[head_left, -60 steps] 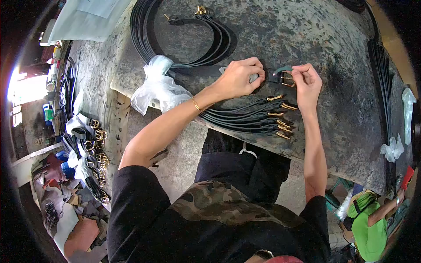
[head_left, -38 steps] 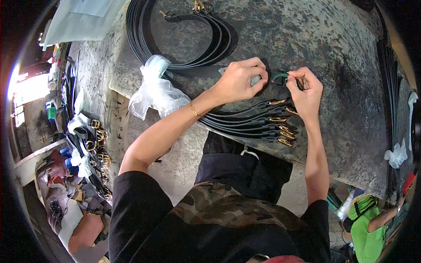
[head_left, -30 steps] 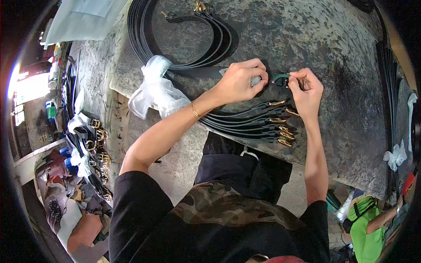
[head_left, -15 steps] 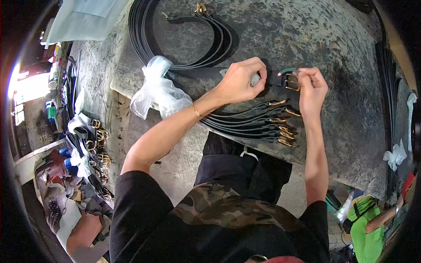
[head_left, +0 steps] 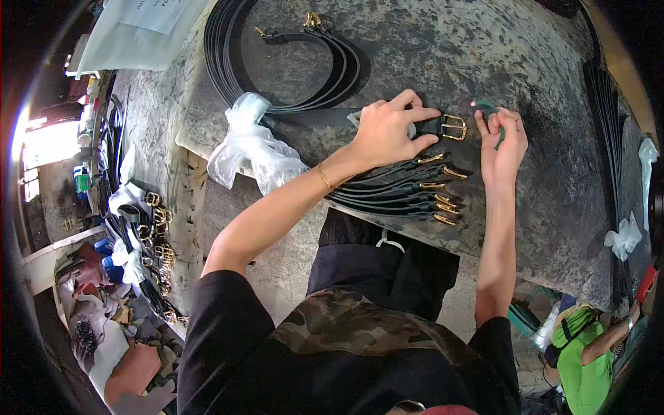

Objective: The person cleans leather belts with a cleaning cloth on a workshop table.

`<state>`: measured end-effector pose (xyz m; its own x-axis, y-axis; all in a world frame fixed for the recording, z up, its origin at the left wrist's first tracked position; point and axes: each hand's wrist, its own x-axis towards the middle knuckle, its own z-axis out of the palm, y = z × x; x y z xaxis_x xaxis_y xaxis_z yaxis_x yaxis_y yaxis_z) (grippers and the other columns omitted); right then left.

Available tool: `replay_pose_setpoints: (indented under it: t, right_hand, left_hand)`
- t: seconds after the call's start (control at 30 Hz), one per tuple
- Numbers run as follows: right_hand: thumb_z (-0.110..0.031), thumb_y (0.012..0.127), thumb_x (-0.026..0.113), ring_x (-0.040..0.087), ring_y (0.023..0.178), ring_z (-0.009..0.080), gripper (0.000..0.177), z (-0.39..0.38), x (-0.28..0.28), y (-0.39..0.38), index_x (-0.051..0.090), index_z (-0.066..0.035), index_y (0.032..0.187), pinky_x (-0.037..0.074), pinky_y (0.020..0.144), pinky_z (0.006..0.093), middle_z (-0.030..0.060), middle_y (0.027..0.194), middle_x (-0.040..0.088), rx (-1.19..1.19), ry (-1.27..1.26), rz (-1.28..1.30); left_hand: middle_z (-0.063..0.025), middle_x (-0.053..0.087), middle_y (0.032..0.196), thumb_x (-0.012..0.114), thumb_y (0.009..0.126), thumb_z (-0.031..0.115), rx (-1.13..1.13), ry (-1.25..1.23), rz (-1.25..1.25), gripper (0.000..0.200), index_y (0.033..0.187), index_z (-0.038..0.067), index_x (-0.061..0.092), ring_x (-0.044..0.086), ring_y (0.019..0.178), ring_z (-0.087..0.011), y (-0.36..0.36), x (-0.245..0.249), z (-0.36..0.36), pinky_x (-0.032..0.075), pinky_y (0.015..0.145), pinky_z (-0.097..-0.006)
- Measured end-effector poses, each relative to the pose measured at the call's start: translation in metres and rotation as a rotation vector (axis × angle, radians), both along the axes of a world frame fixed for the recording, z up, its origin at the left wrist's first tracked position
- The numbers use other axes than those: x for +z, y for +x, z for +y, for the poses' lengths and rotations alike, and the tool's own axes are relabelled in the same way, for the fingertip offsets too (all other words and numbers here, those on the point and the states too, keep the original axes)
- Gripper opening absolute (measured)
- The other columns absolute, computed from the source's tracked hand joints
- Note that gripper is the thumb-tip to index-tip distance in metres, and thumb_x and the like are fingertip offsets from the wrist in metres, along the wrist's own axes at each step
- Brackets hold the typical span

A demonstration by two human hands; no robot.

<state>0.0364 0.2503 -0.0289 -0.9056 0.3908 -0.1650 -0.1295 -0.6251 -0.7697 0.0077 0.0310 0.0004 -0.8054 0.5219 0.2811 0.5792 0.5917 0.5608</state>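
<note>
A black belt [head_left: 310, 116] lies across the table, its gold buckle [head_left: 454, 127] facing right. Over the buckle end rests my left hand [head_left: 389, 131], thumb and forefinger stretched along either side of the strap and a crumpled white cloth [head_left: 413, 130] tucked in its palm. My right hand [head_left: 507, 138] is just right of the buckle, fingers curled around a slim green tool [head_left: 485, 106] with a pale pink tip. Below the hands, several black straps with gold buckles [head_left: 443, 202] lie side by side near the table edge.
Looped black straps [head_left: 225, 69] lie at the table's back left. A white plastic bag [head_left: 252, 149] sits by my left forearm. Belts with gold buckles [head_left: 158, 221] hang at left, above leather scraps [head_left: 131, 373]. A person in green [head_left: 586, 366] is at lower right.
My right hand has drawn back to the right, taking the green tool off the buckle. My left thumb and forefinger have spread apart and reached toward the buckle.
</note>
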Motion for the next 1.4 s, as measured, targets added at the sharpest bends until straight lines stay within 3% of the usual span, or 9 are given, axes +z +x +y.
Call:
replay_pose_setpoints:
  t: [0.13,0.4,0.57,0.67,0.7,0.77,0.8,1.4]
  right_hand:
    - [-0.003,0.090,0.055,0.042,0.068,0.0100,0.008,0.008,-0.001,-0.002,0.054,0.003,0.095,0.047,0.097,0.0465,0.0023,0.073,0.042,-0.021,-0.141,0.023]
    - [-0.004,0.091,0.054,0.042,0.068,0.0095,0.008,0.009,0.002,-0.002,0.056,0.002,0.094,0.049,0.094,0.0445,0.0018,0.073,0.043,-0.016,-0.158,0.007]
    - [-0.003,0.092,0.054,0.045,0.069,0.0091,0.009,0.006,0.004,0.000,0.057,0.003,0.096,0.051,0.090,0.0421,0.0020,0.074,0.045,0.004,-0.147,0.002]
    - [0.003,0.091,0.056,0.052,0.071,0.0070,0.006,-0.005,0.004,0.000,0.060,0.005,0.095,0.051,0.075,0.0290,0.0019,0.079,0.055,0.035,0.169,0.057]
    - [0.003,0.091,0.056,0.052,0.071,0.0070,0.006,-0.009,0.004,-0.001,0.060,0.005,0.095,0.051,0.075,0.0290,0.0019,0.079,0.055,0.035,0.169,0.056]
    - [0.004,0.090,0.059,0.052,0.068,0.0051,0.005,-0.018,0.004,0.000,0.062,0.003,0.093,0.045,0.065,0.0223,-0.0003,0.077,0.057,0.086,0.556,0.015]
    - [0.003,0.089,0.061,0.052,0.066,0.0035,0.004,-0.021,0.004,0.001,0.062,0.001,0.091,0.040,0.059,0.0195,-0.0022,0.075,0.058,0.084,0.635,0.016]
    - [0.001,0.084,0.065,0.044,0.066,0.0015,0.004,-0.029,0.000,0.004,0.061,0.001,0.084,0.037,0.058,0.0196,-0.0044,0.072,0.055,0.032,0.821,-0.021]
  left_hand:
    - [-0.0016,0.062,0.091,0.079,0.072,0.032,-0.023,-0.007,-0.012,0.036,0.104,0.017,0.074,0.065,0.065,-0.0246,0.001,0.002,0.007,0.052,0.059,-0.0362]
    - [-0.0046,0.065,0.090,0.076,0.077,0.026,-0.008,-0.019,-0.083,0.023,0.098,0.015,0.076,0.065,0.069,-0.0266,-0.008,0.000,0.023,0.052,0.062,-0.0364]
    - [-0.0083,0.064,0.091,0.072,0.080,0.013,0.068,0.216,-0.060,0.010,0.088,0.008,0.075,0.065,0.069,-0.0293,-0.008,-0.012,0.023,0.051,0.062,-0.0381]
    - [-0.0086,0.064,0.095,0.073,0.079,0.009,0.069,0.250,-0.042,0.009,0.088,0.005,0.074,0.066,0.075,-0.0261,-0.009,-0.010,0.017,0.053,0.068,-0.0366]
    - [-0.0086,0.064,0.095,0.073,0.079,0.009,0.068,0.250,-0.043,0.009,0.088,0.005,0.074,0.066,0.075,-0.0261,-0.009,-0.009,0.016,0.053,0.068,-0.0366]
    - [-0.0100,0.062,0.095,0.072,0.081,0.009,0.072,0.246,-0.006,0.009,0.088,0.004,0.073,0.065,0.076,-0.0262,-0.008,-0.009,0.015,0.052,0.068,-0.0370]
    - [-0.0100,0.062,0.095,0.072,0.081,0.009,0.069,0.246,-0.010,0.009,0.088,0.004,0.073,0.065,0.076,-0.0262,-0.008,-0.009,0.015,0.052,0.068,-0.0370]
    - [-0.0104,0.062,0.095,0.069,0.082,0.006,0.100,0.228,-0.083,0.006,0.086,0.002,0.070,0.066,0.080,-0.0313,-0.008,-0.011,0.015,0.052,0.070,-0.0378]
